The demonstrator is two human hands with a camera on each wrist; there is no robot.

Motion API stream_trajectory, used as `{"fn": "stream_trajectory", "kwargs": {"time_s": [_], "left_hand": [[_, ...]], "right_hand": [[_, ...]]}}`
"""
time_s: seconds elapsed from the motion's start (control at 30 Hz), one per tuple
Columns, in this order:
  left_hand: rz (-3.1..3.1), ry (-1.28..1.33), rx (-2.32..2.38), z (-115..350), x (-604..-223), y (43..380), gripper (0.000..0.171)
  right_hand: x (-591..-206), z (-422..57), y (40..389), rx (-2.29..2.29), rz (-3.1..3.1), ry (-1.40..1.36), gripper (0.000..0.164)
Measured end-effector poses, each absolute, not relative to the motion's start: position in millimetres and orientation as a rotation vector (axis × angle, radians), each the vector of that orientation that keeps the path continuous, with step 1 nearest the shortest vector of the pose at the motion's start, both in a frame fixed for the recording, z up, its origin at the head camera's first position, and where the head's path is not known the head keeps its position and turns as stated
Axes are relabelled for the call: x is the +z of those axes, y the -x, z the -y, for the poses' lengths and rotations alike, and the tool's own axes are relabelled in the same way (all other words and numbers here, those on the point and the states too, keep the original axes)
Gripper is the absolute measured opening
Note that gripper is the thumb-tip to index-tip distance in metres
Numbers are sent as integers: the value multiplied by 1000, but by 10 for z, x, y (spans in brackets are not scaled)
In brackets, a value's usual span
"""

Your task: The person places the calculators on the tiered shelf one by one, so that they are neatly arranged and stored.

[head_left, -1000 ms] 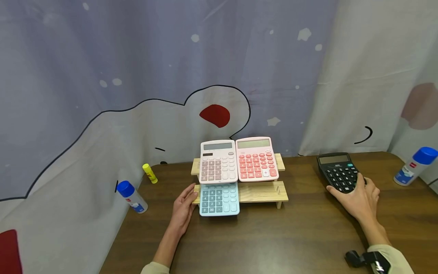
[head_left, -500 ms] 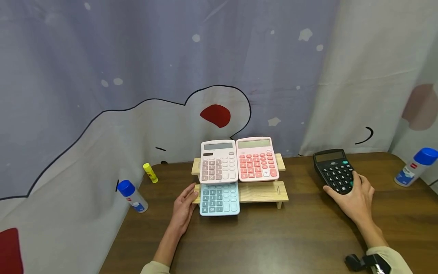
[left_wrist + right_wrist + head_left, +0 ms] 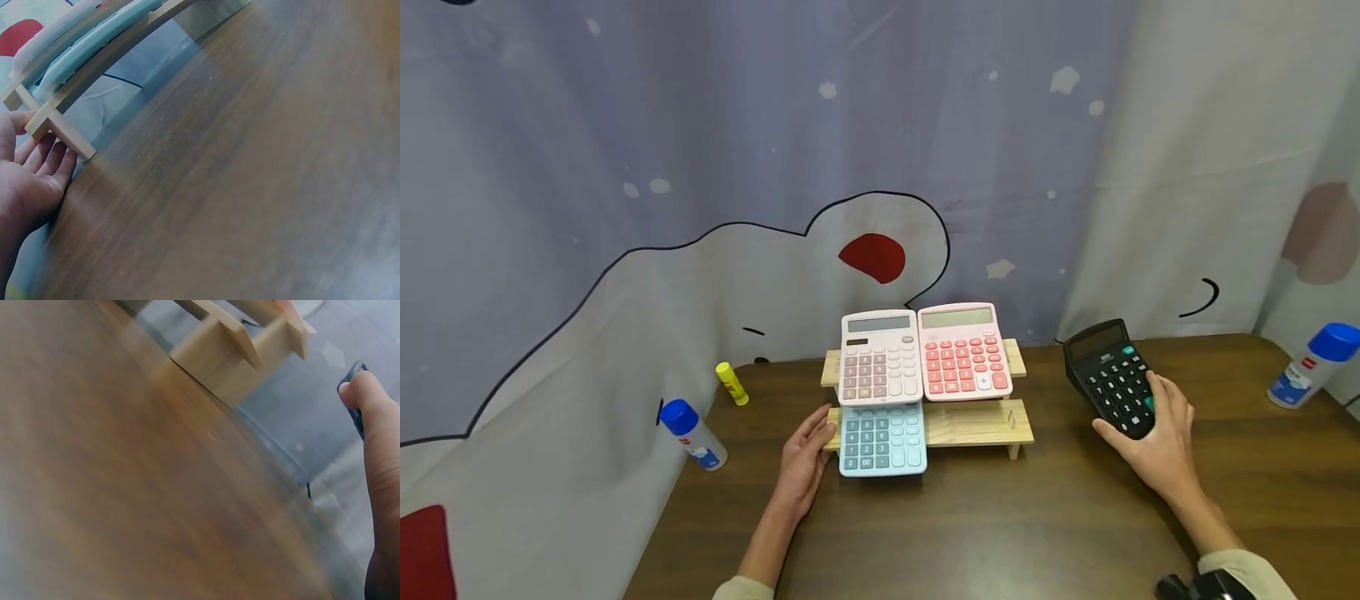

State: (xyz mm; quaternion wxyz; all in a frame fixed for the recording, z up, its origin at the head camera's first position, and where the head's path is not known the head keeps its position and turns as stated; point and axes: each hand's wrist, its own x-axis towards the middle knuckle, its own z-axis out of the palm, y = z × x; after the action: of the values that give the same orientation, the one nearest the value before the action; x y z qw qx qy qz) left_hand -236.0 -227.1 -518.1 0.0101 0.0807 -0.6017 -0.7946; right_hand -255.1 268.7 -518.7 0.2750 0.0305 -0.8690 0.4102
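In the head view my right hand (image 3: pixel 1163 442) grips a black calculator (image 3: pixel 1116 379) by its lower end, thumb on one side and fingers on the other. The calculator is raised off the table and tilted, screen end away from me. My left hand (image 3: pixel 805 458) holds the left end of a two-tier wooden stand (image 3: pixel 973 422); in the left wrist view its thumb lies over the board and its fingers curl below. A white calculator (image 3: pixel 880 358) and a pink calculator (image 3: pixel 964 350) lean side by side on the upper tier. Below the white one, a light blue calculator (image 3: pixel 883 442) rests on the lower tier.
On the left of the brown table (image 3: pixel 1000 533) are a blue-capped white bottle (image 3: pixel 694 435) and a small yellow tube (image 3: pixel 732 383). Another blue-capped bottle (image 3: pixel 1311 367) stands at the far right. A patterned curtain (image 3: pixel 970 167) hangs behind the table.
My right hand has lifted the black calculator and carried it left towards the stand, turning it slightly. The left hand stays on the stand's end.
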Motion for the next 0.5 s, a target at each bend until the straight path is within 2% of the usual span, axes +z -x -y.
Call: {"fn": "stream_trajectory", "kwargs": {"time_s": [0.5], "left_hand": [[1873, -257, -2474, 2266, -5196, 2358, 57]], "right_hand": [[-5199, -2498, 2418, 1104, 2221, -243, 114]]}}
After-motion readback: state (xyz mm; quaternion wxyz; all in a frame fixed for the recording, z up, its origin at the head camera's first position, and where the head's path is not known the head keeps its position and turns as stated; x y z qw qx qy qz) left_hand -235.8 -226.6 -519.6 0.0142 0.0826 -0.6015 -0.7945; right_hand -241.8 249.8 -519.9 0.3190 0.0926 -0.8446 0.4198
